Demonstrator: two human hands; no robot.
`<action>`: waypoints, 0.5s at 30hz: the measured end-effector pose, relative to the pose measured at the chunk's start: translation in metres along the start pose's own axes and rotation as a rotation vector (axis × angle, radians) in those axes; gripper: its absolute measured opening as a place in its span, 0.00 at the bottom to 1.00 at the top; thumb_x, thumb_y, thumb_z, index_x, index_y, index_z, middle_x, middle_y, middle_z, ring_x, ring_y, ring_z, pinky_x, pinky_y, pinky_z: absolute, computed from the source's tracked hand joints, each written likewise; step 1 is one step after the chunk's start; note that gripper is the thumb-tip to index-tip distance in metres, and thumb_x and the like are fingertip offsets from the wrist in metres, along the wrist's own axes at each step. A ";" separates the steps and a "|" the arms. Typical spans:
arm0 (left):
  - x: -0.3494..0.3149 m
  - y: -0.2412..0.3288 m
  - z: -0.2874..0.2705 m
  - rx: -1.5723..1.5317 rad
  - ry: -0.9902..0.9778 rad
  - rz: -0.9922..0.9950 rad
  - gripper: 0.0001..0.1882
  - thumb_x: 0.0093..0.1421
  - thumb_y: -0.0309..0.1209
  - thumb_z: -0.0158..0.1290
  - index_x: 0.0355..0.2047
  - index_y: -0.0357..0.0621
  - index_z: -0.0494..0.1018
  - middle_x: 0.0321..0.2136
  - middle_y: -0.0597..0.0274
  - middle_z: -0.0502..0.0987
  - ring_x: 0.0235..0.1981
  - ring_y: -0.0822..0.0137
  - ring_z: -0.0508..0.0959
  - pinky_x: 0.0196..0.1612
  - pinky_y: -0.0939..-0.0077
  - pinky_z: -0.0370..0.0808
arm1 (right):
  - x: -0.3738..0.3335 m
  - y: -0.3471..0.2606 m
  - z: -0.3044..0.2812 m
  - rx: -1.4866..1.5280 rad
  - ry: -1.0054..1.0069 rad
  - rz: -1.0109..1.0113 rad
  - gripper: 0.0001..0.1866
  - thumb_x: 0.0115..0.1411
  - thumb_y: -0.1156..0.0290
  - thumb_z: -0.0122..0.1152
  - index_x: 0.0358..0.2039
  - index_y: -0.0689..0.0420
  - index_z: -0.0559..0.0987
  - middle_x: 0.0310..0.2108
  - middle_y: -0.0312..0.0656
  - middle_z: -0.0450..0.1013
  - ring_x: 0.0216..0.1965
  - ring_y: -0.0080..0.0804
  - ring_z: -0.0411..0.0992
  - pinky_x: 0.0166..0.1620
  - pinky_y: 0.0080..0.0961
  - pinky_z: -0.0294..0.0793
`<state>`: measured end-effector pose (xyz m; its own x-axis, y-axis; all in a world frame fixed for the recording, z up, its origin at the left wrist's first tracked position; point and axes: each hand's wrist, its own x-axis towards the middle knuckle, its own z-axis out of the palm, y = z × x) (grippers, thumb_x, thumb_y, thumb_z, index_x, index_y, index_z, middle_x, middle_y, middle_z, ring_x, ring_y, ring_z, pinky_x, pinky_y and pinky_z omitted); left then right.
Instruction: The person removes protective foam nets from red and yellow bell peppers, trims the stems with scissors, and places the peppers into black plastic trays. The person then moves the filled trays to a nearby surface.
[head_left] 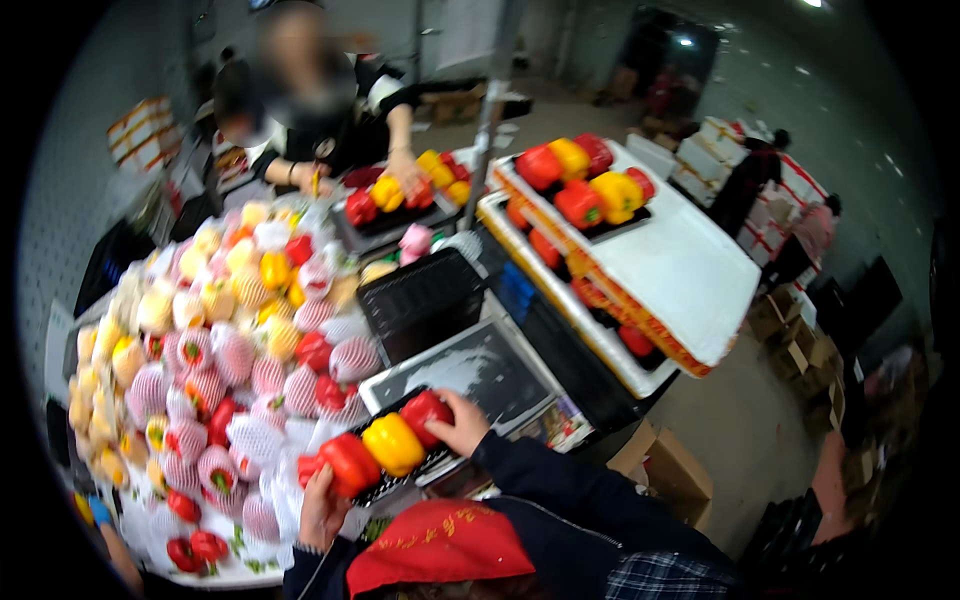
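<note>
In front of me, a small black tray (pixel 384 489) carries a row of bell peppers: an orange-red bell pepper (pixel 350 466), a yellow bell pepper (pixel 395 445) and a dark red bell pepper (pixel 426 416). My left hand (pixel 322 512) is closed around the tray's left end, against the red peppers there. At the other end my right hand (pixel 461 426) grips the tray with its fingers against the dark red pepper. The tray's underside is hidden. Just beyond it lies a flat, dark-topped device with a pale frame (pixel 465 372), its surface smeared white.
Left, a heap of peppers in foam nets (pixel 230 360) covers the table. Black trays (pixel 420 290) are stacked ahead. A white foam box (pixel 690 260) with packed peppers stands right. Across the table, a co-worker's hand (pixel 405 172) touches another pepper tray. A cardboard box (pixel 672 475) sits lower right.
</note>
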<state>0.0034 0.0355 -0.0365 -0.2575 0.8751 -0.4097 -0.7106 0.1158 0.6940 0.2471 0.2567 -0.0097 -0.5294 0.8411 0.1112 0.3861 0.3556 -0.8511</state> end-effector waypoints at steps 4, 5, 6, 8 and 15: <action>-0.009 0.038 0.060 0.049 -0.067 0.098 0.25 0.66 0.48 0.55 0.54 0.41 0.70 0.41 0.62 0.81 0.36 0.68 0.82 0.27 0.75 0.77 | -0.006 -0.034 -0.038 -0.027 0.108 -0.041 0.34 0.56 0.58 0.69 0.60 0.57 0.70 0.51 0.55 0.74 0.51 0.55 0.71 0.57 0.42 0.69; -0.003 0.043 0.067 0.047 -0.131 0.094 0.26 0.66 0.48 0.55 0.54 0.41 0.70 0.41 0.61 0.81 0.36 0.68 0.82 0.28 0.75 0.77 | -0.008 -0.043 -0.054 -0.054 0.149 -0.070 0.34 0.56 0.58 0.69 0.60 0.57 0.71 0.51 0.54 0.73 0.51 0.54 0.71 0.57 0.41 0.69; 0.006 0.050 0.077 0.046 -0.194 0.091 0.26 0.66 0.48 0.54 0.55 0.41 0.70 0.41 0.61 0.81 0.37 0.68 0.82 0.29 0.75 0.77 | -0.011 -0.054 -0.072 -0.080 0.190 -0.100 0.34 0.56 0.58 0.69 0.60 0.57 0.71 0.52 0.54 0.73 0.51 0.53 0.72 0.56 0.41 0.70; 0.014 0.060 0.130 0.040 -0.163 0.193 0.29 0.66 0.50 0.54 0.57 0.40 0.68 0.43 0.60 0.80 0.37 0.69 0.81 0.30 0.76 0.77 | -0.014 -0.080 -0.116 -0.135 0.269 -0.194 0.35 0.55 0.60 0.70 0.61 0.58 0.70 0.51 0.55 0.73 0.51 0.53 0.71 0.57 0.42 0.68; 0.065 0.096 0.322 0.254 -0.615 0.115 0.33 0.69 0.54 0.49 0.63 0.41 0.63 0.52 0.59 0.76 0.52 0.65 0.78 0.53 0.67 0.76 | -0.003 -0.118 -0.307 -0.099 0.431 -0.120 0.33 0.54 0.64 0.71 0.59 0.59 0.71 0.45 0.48 0.76 0.43 0.36 0.76 0.48 0.30 0.75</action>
<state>0.1292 0.2554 0.1944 0.1504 0.9880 0.0350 -0.5058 0.0465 0.8614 0.4351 0.3374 0.2479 -0.2202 0.8770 0.4270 0.4226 0.4804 -0.7685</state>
